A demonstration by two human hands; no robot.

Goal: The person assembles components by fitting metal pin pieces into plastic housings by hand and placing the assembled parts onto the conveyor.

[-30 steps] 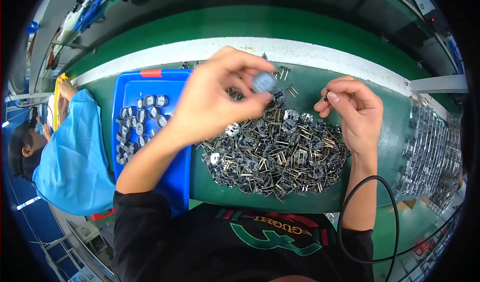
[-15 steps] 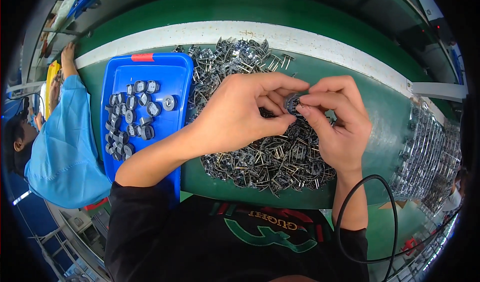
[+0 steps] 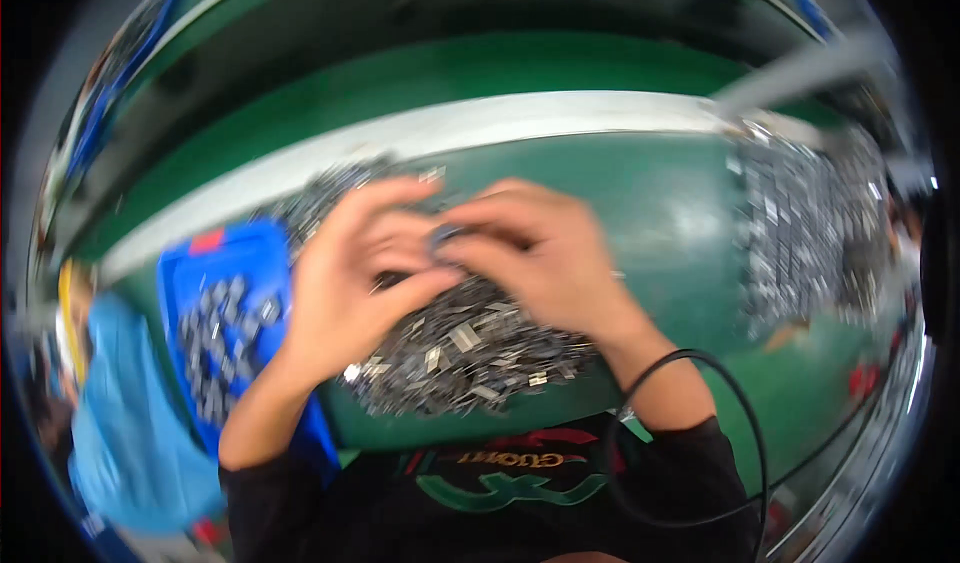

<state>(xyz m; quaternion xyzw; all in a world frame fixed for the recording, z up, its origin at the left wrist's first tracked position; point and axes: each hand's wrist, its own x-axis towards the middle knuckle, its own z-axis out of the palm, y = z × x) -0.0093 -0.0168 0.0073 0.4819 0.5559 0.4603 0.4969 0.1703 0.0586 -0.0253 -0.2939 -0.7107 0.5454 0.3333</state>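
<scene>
Motion blurs the whole view. A small dark grey round plastic part point(image 3: 446, 235) is between my two hands, above a pile of small metal-legged parts point(image 3: 470, 348). My right hand point(image 3: 545, 248) pinches it between thumb and fingers. Curled round its left side, my left hand point(image 3: 360, 273) has its fingertips against the part, with the thumb just below. Finer detail of the part is lost in the blur.
To the left stands a blue tray point(image 3: 277, 263) with several grey round parts point(image 3: 225, 313) in it. A co-worker's light blue sleeve point(image 3: 135, 413) is beyond it. Stacked shiny parts point(image 3: 805, 233) lie at the right. A black cable point(image 3: 757, 433) loops by my right forearm.
The view has swung to the right and blurred; the tray and pile now appear lower and further left. Both hands still hold the grey round part.
</scene>
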